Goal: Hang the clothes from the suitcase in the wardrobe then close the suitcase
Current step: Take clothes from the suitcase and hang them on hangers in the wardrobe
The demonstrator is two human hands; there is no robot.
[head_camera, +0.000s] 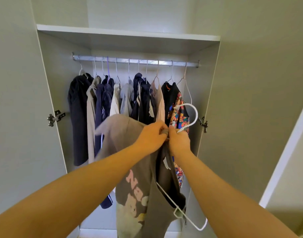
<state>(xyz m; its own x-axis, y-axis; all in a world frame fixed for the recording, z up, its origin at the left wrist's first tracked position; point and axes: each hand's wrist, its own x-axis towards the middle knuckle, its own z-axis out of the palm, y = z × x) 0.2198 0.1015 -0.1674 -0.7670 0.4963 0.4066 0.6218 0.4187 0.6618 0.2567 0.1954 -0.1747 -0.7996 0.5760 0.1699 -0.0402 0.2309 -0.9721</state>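
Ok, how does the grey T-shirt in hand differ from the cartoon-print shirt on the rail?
The grey T-shirt is off the rail, gripped at the collar by left hand and right hand; the cartoon-print shirt hangs from it. The grey T-shirt bears pink lettering; the cartoon-print shirt is black with bright prints. Both sit on hangers.

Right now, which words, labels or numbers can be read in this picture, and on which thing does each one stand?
"Na": pink letters on the front of the grey-brown T-shirt; the letters after them are folded away and blurred.
White tag inside the T-shirt's neck: too small to read.
Cartoon-print shirt on the rail: only pictures, with no text I can read.
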